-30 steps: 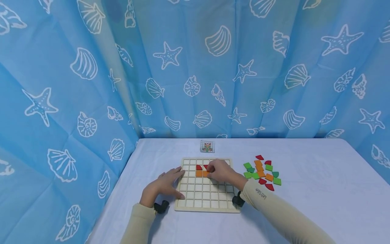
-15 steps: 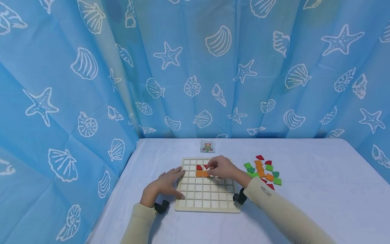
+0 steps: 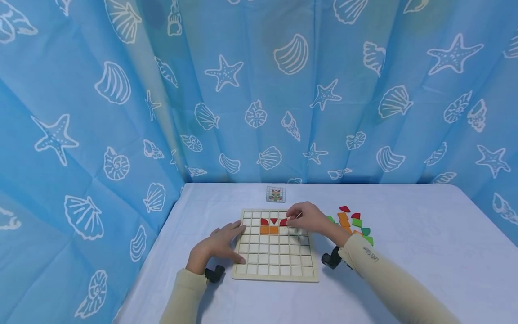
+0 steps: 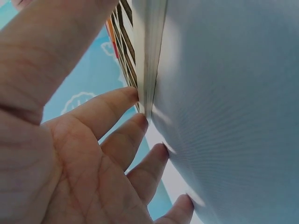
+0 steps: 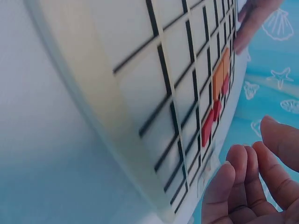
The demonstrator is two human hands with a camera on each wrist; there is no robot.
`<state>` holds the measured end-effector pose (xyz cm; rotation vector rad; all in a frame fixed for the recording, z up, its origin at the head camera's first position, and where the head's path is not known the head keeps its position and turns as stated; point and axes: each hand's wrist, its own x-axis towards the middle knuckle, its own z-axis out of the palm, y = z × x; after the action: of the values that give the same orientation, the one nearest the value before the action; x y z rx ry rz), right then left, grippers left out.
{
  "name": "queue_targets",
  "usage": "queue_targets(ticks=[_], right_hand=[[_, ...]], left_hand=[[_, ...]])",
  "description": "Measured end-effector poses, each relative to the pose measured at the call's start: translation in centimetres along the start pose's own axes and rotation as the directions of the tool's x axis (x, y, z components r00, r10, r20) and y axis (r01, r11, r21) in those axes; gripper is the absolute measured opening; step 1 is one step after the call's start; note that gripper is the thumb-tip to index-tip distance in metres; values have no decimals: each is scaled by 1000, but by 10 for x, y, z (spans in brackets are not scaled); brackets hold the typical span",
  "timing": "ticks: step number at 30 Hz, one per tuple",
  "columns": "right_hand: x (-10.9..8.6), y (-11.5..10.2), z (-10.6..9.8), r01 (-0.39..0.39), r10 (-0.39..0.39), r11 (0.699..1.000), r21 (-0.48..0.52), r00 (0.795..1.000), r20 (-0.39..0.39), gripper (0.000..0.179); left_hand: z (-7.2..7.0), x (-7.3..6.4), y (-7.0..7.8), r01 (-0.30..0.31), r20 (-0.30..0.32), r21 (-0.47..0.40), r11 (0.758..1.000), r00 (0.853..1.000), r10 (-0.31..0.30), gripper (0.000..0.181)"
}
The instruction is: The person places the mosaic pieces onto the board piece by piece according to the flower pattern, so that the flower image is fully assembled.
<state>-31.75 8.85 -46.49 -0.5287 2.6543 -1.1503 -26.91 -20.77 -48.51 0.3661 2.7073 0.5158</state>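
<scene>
My left hand [image 3: 220,245] rests along the left side of a light wooden grid board [image 3: 276,278], fingers spread and nearly straight. In the left wrist view its fingertips [image 4: 133,94] touch the board's edge. Set in the grid are two orange squares [image 3: 269,230], and behind them a red quarter-round piece [image 3: 265,222], a small red triangle [image 3: 274,221] and another red quarter-round piece [image 3: 283,222]. Over the last one hovers my right hand [image 3: 309,217], fingers loosely bent. The right wrist view shows nothing between the thumb and fingers of the right hand [image 5: 252,182].
Loose orange pieces [image 3: 343,219], red pieces [image 3: 345,209] and green pieces [image 3: 357,222] lie right of the board, partly behind the right forearm. A small pattern card [image 3: 275,194] stands behind the board. A blue shell-print curtain [image 3: 251,90] rises behind the white table [image 3: 425,252].
My right hand has drawn back to the right and off the red triangle, which is now fully visible. A red quarter-round piece shows right of it. My left hand has stayed put.
</scene>
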Motion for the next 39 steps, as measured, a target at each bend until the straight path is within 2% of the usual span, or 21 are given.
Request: queue_targets(ticks=[4,8,12,19,25,33,39], right_hand=[[-6,6,-6,-29,29,999,-14,999,-26,24],[-10,17,-13,-107,107,994,-11,993,-43,25],[-9,22,-28,-151,152,988,19,986,-74,28],[-17,32,-49,-133,135,991,19,987,-93,30],[-22,44,-67,-150,146,989,-17,979,-145,33],[-26,61,-77,-165,151,984,-66,973,-175,32],[-29,71,-87,-211,196,976,-62,962,-191,31]], left_hand=[[6,-1,0,4,7,-10,1000,1000,-4,103],[14,-2,1,0,16,-26,1000,1000,0,103],[10,-1,2,-4,3,-31,1000,1000,4,102],[7,-5,1,12,-2,-35,999,1000,-12,101],[3,-2,2,10,-9,-27,1000,1000,-10,101],[0,-1,0,14,-4,-10,1000,1000,-14,103],[-1,-2,-1,-16,-5,-24,1000,1000,16,103]])
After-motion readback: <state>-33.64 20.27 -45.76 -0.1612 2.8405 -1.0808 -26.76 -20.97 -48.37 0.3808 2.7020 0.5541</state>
